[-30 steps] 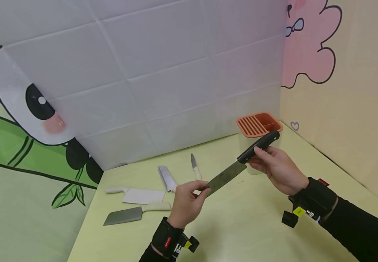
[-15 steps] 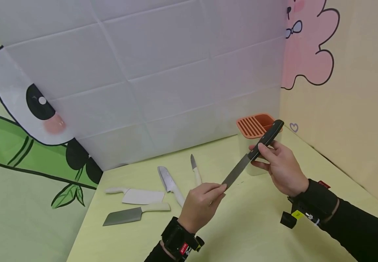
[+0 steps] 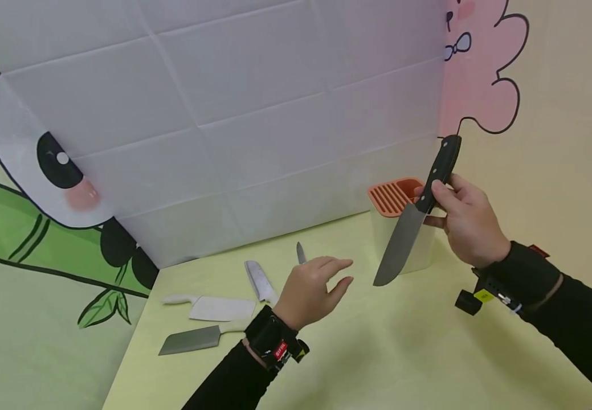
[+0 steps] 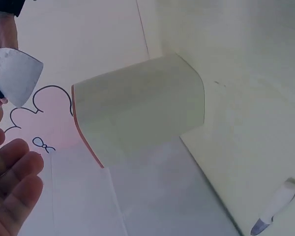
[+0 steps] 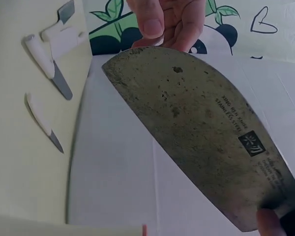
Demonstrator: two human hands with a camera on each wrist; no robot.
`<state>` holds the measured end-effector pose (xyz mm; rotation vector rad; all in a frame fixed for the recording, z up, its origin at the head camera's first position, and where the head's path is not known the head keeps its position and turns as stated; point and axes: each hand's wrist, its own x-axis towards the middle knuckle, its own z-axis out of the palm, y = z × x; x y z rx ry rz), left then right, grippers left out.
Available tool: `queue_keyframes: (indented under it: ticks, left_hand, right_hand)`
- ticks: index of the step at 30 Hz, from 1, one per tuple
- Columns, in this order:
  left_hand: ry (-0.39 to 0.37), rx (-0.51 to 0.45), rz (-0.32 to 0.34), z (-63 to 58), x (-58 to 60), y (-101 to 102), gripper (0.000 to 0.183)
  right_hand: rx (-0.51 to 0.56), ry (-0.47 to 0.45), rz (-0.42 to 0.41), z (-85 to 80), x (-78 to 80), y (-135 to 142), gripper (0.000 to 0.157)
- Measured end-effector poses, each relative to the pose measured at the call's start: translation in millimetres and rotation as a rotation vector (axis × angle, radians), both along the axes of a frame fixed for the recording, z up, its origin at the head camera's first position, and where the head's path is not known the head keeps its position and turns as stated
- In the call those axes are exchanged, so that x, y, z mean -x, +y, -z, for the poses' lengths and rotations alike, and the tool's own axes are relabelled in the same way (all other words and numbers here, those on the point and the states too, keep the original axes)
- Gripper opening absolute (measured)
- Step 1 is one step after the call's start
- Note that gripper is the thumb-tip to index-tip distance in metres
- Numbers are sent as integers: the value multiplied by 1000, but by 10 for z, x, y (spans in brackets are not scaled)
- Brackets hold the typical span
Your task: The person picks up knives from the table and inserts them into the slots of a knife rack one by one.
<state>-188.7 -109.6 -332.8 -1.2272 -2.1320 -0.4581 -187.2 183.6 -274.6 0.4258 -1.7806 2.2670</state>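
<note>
A kitchen knife with a black riveted handle [image 3: 440, 171] and a broad stained blade [image 5: 187, 123] is raised in front of the knife block. My right hand [image 3: 472, 219] grips it where handle meets blade, and the tip slants down to the left. Apart from the tip, my left hand [image 3: 312, 290] hovers over the table with loosely bent fingers and nothing between them. The knife block [image 3: 413, 253] has a pale body and an orange slotted top [image 3: 390, 198]; the blade and right hand cover part of it.
Left on the yellow table lie a white-handled cleaver [image 3: 224, 308], a grey-bladed cleaver [image 3: 190, 340], a santoku-like knife [image 3: 261, 281] and a small paring knife [image 3: 301, 253], partly behind the left hand. Fabric walls [image 3: 275, 142] rise behind and at the right.
My left hand has let go of the blade and drawn back to the left. The right hand has lifted the knife up and right, turning it steeper with its broad side showing.
</note>
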Motion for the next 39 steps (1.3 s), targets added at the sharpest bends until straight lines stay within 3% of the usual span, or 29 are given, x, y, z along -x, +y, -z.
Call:
queue_keyframes:
  ticks: [6, 14, 20, 24, 29, 39]
  left_hand:
    - [2, 66, -80, -231, 239, 120, 32]
    - [-28, 252, -189, -364, 467, 467, 49]
    - [-78, 396, -283, -350, 609, 752, 59]
    - [-151, 479, -304, -303, 677, 931, 64]
    - [-171, 549, -306, -305, 700, 1170, 66]
    - [-249, 649, -418, -283, 798, 1417, 82]
  right_hand:
    - [-14, 29, 79, -265, 170, 194, 58]
    - [-95, 106, 184, -557, 411, 274, 38]
    - [-294, 183, 382, -704, 619, 277, 42]
    - [-445, 235, 467, -709, 784, 243, 45]
    - [-546, 286, 507, -696, 919, 163, 49]
    - [-604, 296, 483, -724, 949, 17, 51]
